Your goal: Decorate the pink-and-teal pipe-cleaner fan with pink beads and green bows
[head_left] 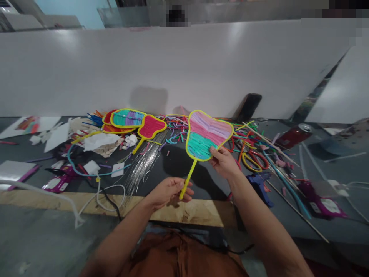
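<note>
A hand fan made of pipe cleaners [208, 132], with pink, lilac and teal panels and a yellow rim, is held up over the table. My left hand [170, 192] pinches its yellow wrapped handle near the lower end. My right hand [224, 161] grips the lower right edge of its face, thumb on the front, the other fingers mostly hidden behind. To the left lies a smaller red fan with a yellow rim [152, 127]. Beside it rests an oval piece with teal and purple stripes [127, 117].
Loose pipe cleaners [175, 129] and thin silver wires [144, 165] lie behind and left. A phone [249, 107] leans on the white partition [178, 65]. A blue glue gun [261, 186], a red can [296, 135], purple power strips [62, 179] and white cables surround the work area.
</note>
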A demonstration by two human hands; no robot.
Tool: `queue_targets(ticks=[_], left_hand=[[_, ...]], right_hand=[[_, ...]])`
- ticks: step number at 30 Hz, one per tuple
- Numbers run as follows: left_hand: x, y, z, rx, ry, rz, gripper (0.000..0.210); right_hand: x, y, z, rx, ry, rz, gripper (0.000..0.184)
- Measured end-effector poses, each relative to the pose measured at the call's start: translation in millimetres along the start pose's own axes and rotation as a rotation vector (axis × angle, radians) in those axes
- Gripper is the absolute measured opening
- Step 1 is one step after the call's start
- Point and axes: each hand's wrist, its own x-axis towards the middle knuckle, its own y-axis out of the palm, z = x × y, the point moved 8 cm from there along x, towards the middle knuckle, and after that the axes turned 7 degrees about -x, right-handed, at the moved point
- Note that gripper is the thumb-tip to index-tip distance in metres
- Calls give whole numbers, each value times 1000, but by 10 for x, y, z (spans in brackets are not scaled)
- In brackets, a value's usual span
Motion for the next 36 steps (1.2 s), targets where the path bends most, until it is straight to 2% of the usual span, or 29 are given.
queue_targets(ticks=[3,6,13,17,23,28,29,31,33,36], left_hand=[[-22,-47,23,123,0,-44,41],[-16,-59,-32,305,88,-104,34],[-49,35,-224,883,354,-221,31],[-64,15,-245,1005,379,-296,27],[-107,30,-263,957,440,-345,27],[-111,-61,-165,785,331,-227,23],[-118,-118,-207,718,339,-233,25],[-140,-282,-379,525,404,-307,41],[-150,-407,-626,322,527,-346,54],[-111,-480,-977,97,672,-324,64]], right_hand=[[26,-107,82,-4,-54,-56,27],[23,-143,106,-14,-74,-74,28],[3,-77,83,-10,-83,-65,30],[16,-53,72,-13,-82,-66,32],[27,-24,70,-5,-80,-59,32],[-4,-47,25,-14,-57,-42,29],[-25,-46,-4,-16,-45,-31,29],[-84,-21,-95,-23,-7,7,29],[-165,34,-219,-31,37,61,30],[-310,147,-421,-56,91,147,30]])
